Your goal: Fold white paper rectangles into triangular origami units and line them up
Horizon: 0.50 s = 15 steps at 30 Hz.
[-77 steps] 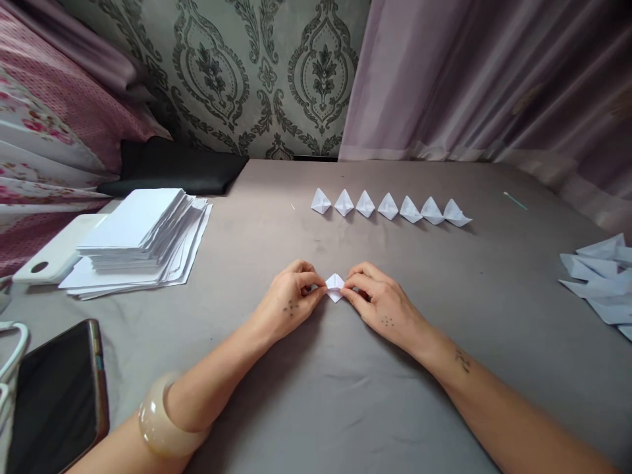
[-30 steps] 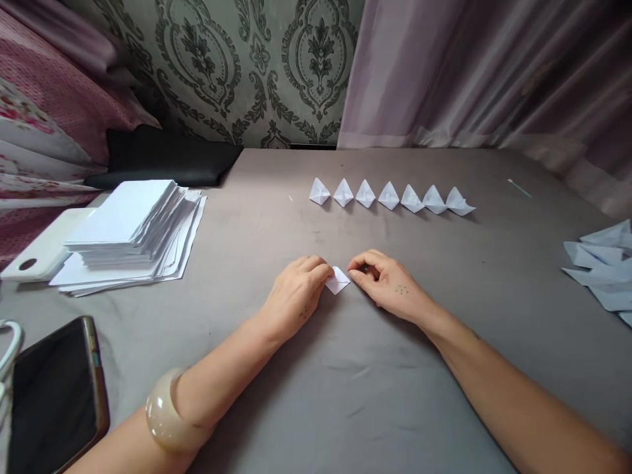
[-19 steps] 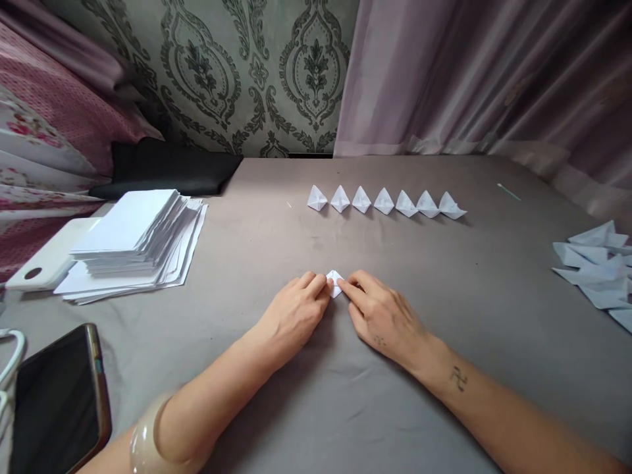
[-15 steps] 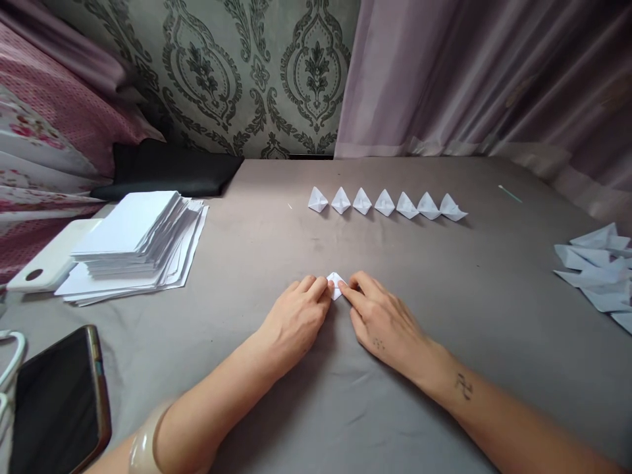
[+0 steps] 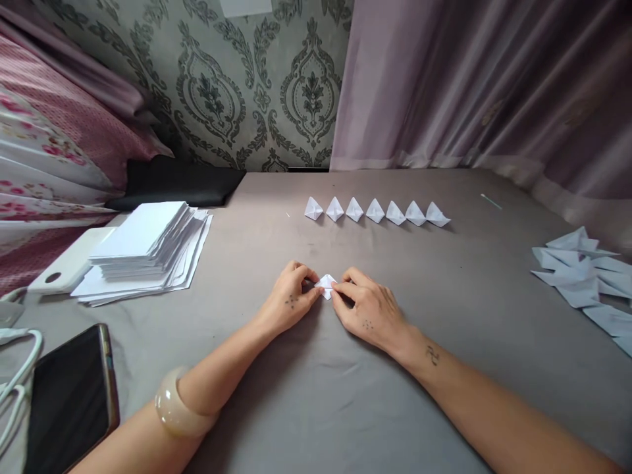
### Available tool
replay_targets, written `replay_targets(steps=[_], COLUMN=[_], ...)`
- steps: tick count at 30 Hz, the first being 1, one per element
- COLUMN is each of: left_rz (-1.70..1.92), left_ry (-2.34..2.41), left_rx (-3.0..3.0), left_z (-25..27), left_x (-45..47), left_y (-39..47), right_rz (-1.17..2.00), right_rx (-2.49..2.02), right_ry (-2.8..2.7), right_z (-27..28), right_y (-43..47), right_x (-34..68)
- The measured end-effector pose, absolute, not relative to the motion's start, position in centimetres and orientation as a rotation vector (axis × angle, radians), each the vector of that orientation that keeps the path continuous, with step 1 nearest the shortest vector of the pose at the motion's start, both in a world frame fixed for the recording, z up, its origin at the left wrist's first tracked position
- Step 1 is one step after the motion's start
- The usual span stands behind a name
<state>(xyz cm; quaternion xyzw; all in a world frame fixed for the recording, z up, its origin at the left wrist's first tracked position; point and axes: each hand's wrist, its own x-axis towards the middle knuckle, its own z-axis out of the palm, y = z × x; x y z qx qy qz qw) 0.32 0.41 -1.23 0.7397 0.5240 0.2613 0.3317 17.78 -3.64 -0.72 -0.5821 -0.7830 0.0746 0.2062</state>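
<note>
A small folded white paper [image 5: 326,283] lies on the grey cloth in front of me, diamond-shaped with creases across its middle. My left hand [image 5: 291,293] pinches its left corner between thumb and fingers. On the opposite side my right hand [image 5: 370,303] grips the right corner, the index finger and thumb close together on the edge. Both hands rest low over the cloth, and the fingertips cover the paper's side corners. Beyond them stands a row of several folded paper boats [image 5: 375,211], small and white, with pointed peaks.
At left, a stack of white paper [image 5: 141,230] rests partly on a white board [image 5: 64,263]. A phone [image 5: 72,401] and white cable [image 5: 20,375] lie nearer. More folded papers [image 5: 577,270] are piled at right. A cotton swab [image 5: 491,201] and black cover [image 5: 185,186] lie farther back.
My left hand has turned, its thumb now showing on the paper's left corner. My right fingers have shifted along the right edge, and the paper looks wider and flatter. The camera view has tilted slightly.
</note>
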Motion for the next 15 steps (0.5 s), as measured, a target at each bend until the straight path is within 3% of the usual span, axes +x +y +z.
replay_targets(steps=[15], left_rz=[0.961], left_ry=[1.046], left_rx=[1.877], left_z=[0.0], left_x=[0.0], left_y=[-0.1], right_rz=[0.521], right_rx=[-1.272], right_ry=[-1.978], right_z=[-0.3], right_y=[-3.1], right_x=[17.6])
